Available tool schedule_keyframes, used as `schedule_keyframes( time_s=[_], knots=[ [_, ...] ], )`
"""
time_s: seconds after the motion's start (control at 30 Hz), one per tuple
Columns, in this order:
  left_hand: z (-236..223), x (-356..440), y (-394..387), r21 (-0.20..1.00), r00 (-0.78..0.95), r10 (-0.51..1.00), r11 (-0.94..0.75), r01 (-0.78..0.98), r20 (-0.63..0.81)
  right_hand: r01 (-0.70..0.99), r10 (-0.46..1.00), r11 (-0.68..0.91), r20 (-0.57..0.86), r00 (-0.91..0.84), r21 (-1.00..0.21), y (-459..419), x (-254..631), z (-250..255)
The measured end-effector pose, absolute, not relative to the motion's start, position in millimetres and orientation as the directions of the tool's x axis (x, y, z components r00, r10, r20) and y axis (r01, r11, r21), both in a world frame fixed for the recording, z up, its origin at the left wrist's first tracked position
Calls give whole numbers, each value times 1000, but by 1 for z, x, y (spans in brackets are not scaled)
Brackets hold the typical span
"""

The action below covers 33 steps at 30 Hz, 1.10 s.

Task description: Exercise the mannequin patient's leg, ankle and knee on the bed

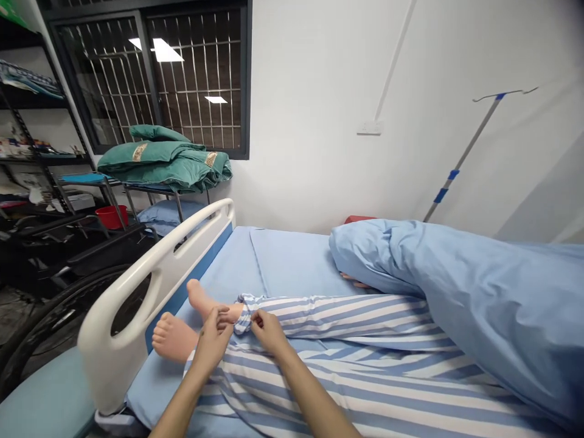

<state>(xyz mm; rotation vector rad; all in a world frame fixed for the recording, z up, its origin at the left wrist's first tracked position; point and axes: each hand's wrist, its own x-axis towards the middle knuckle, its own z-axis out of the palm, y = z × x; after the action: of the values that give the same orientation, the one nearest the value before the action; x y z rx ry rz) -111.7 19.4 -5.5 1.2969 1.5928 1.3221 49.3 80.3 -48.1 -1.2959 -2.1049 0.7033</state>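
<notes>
A figure lies on the bed with two smooth bare feet showing. My left hand (212,340) grips the ankle of the farther foot (204,300), just short of the trouser cuff. Between the fingertips of my right hand (269,331) is the gathered cuff (243,313) of the blue-and-white striped trouser leg (347,319). The nearer foot (171,337) lies beside my left hand, its leg passing under that hand. A light blue quilt (456,292) covers the upper body, which is hidden.
A white bed rail (162,267) stands left of the blue-sheeted mattress (292,261). Beyond it are a black wheelchair (59,304), metal shelves (27,121), green folded blankets (164,161) and a red bucket (111,216). An IV pole (465,152) stands at right.
</notes>
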Motion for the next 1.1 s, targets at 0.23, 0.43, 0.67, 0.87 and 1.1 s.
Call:
schedule_keyframes(
  time_s=[0.23, 0.43, 0.67, 0.87, 1.1],
  knots=[
    [-44, -71, 91, 939, -249, 967, 36, 342, 54, 706, 902, 408, 135, -411, -578, 79, 48, -50],
    [-36, -78, 94, 980, -131, 978, 176, 90, -164, 730, 912, 367, 71, -403, -577, 79, 50, -50],
    [30, -171, 80, 952, -543, 836, 105, 286, 71, 660, 848, 444, 45, -529, -606, 74, 48, -45],
    [40, -162, 52, 594, -431, 810, 131, 794, 397, 664, 834, 458, 27, -551, -592, 73, 47, -45],
    [35, -88, 78, 832, -179, 950, -122, 541, 256, 674, 825, 476, 21, -565, -565, 71, 44, -45]
  ],
)
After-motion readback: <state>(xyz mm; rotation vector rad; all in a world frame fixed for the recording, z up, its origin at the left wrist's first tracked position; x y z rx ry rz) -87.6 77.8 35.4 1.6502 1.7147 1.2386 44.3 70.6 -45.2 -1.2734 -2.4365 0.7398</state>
